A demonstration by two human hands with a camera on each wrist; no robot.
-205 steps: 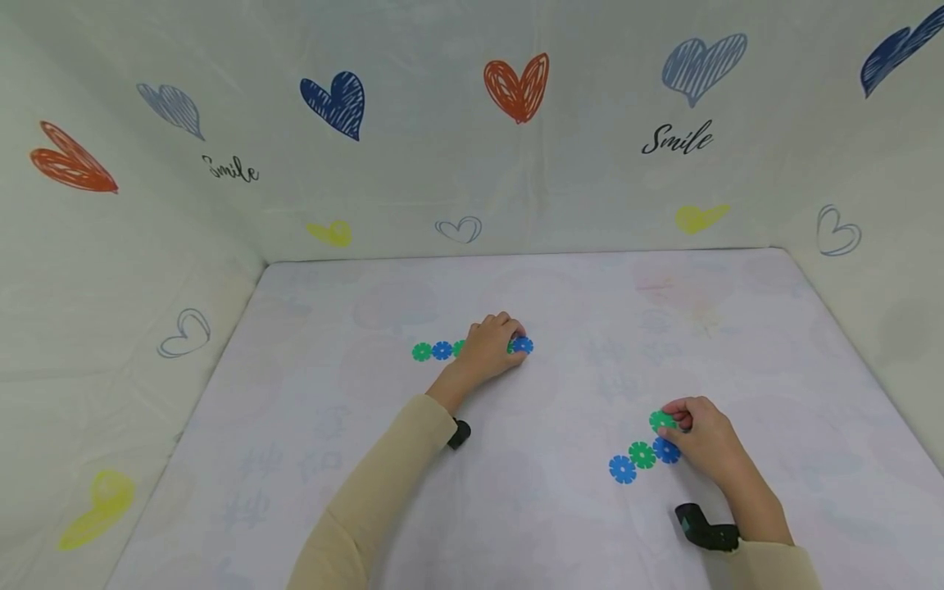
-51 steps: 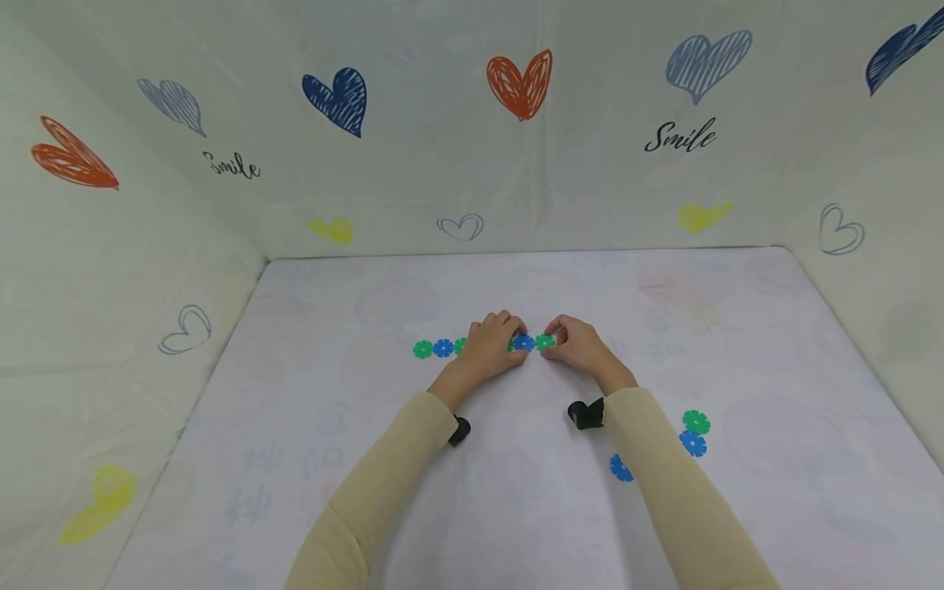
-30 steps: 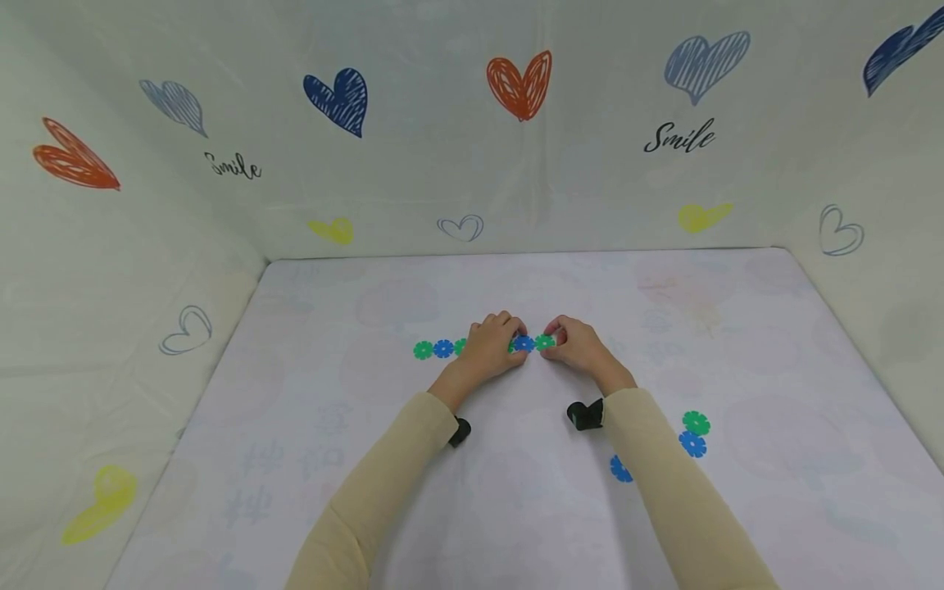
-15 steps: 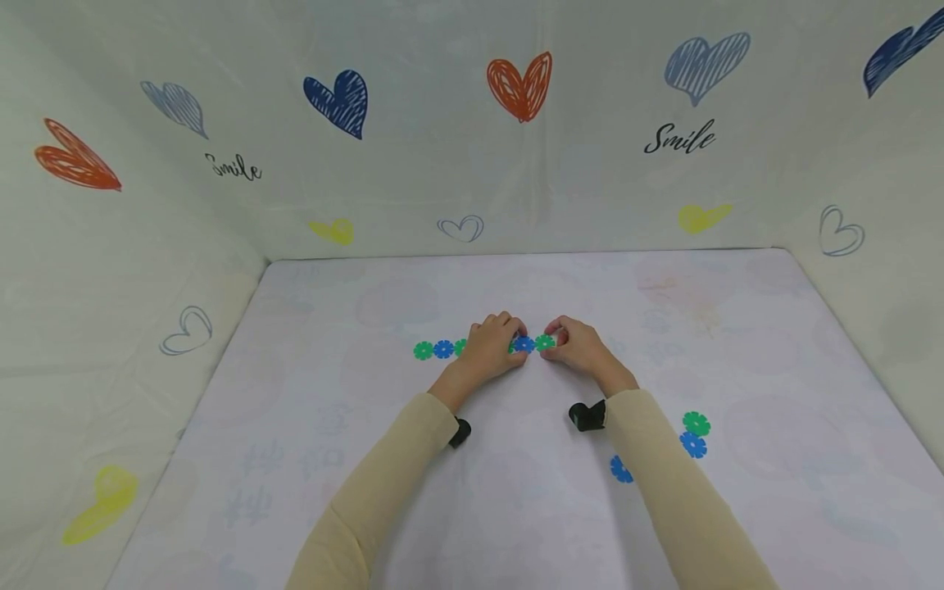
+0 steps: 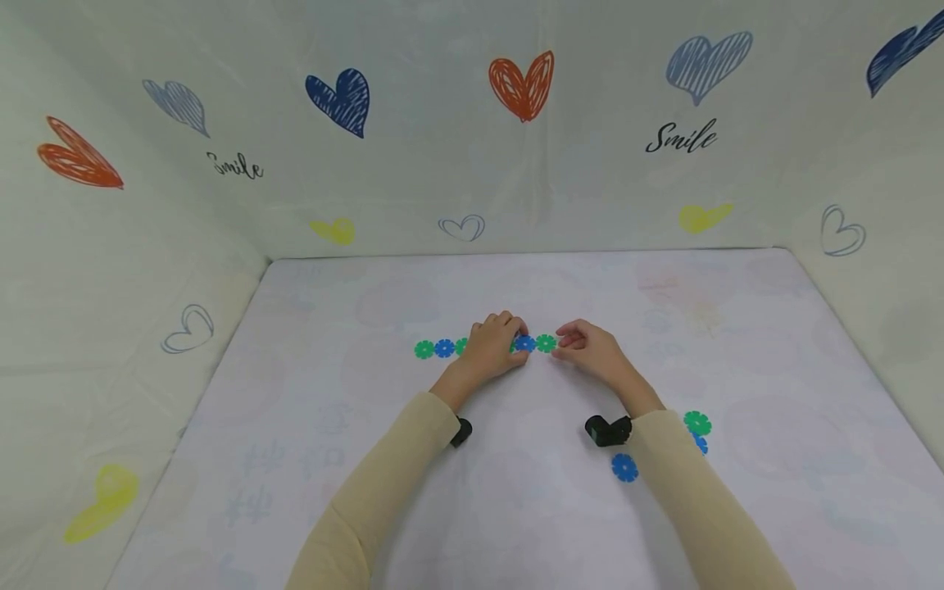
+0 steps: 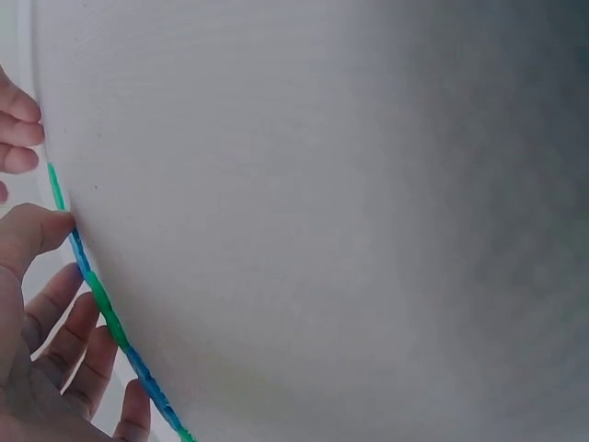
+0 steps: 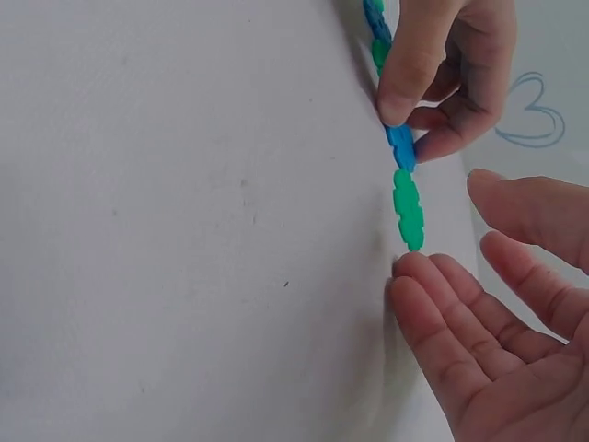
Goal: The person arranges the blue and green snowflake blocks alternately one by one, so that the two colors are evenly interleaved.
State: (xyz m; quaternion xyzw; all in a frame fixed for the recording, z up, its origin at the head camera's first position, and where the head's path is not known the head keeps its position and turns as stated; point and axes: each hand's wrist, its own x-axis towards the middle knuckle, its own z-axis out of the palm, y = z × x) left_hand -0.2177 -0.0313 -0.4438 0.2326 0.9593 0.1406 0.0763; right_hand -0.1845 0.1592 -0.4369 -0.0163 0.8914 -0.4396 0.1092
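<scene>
A straight row of green and blue snowflake discs lies along the table, its middle hidden under my left hand point(image 5: 487, 346). That hand pinches a blue snowflake disc point(image 5: 524, 343) near the right end, between thumb and fingers; the right wrist view shows thumb and fingertip on this blue piece point(image 7: 401, 147). Beyond it, a green snowflake disc point(image 5: 546, 343) ends the row, edge to edge with the blue one. My right hand point(image 5: 596, 352) is just right of this green disc, thumb and fingers parted and holding nothing. Its fingertips point(image 7: 419, 267) are right at the disc's outer edge.
Loose on the table point(image 5: 516, 508) at the front right lie a blue disc point(image 5: 624, 468), a green disc point(image 5: 696, 424) and another blue disc point(image 5: 701, 444) partly behind the right sleeve point(image 5: 701, 492). A heart-printed white backdrop point(image 5: 413, 164) rises behind the table.
The right hand came from the loose discs to the row's right end, where a green disc is added. Since half a second ago it has let go of that disc and drawn slightly right.
</scene>
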